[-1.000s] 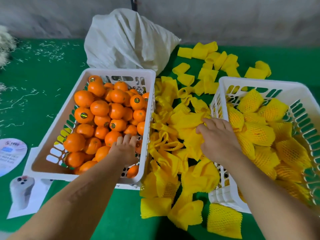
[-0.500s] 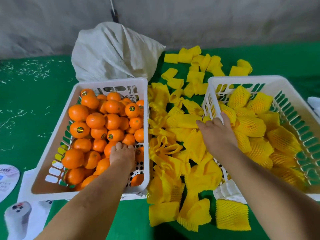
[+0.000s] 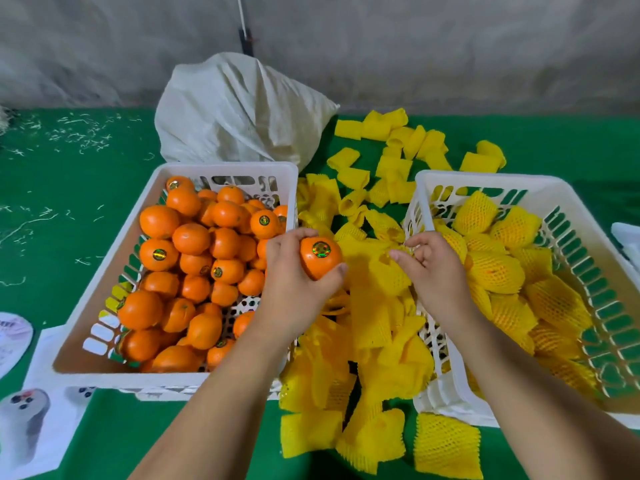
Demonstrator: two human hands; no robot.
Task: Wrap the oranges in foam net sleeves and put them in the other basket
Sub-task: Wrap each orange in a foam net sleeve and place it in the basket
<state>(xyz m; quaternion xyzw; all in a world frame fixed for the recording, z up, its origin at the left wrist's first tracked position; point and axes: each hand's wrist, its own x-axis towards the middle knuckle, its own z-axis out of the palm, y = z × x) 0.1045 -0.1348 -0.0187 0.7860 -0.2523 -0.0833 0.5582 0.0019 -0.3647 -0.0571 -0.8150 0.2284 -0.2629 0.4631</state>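
My left hand grips an orange with a round sticker, held above the right rim of the left white basket, which is full of bare oranges. My right hand pinches the edge of a yellow foam net sleeve lifted from the pile of sleeves between the baskets. The orange and the sleeve sit close together, a small gap between them. The right white basket holds several oranges wrapped in yellow sleeves.
A white cloth sack lies behind the left basket. More loose sleeves are scattered at the back on the green table cover. Printed papers lie at the front left.
My left hand has lifted an orange out of the left basket and moved right with it. My right hand has raised a sleeve from the pile toward the orange.
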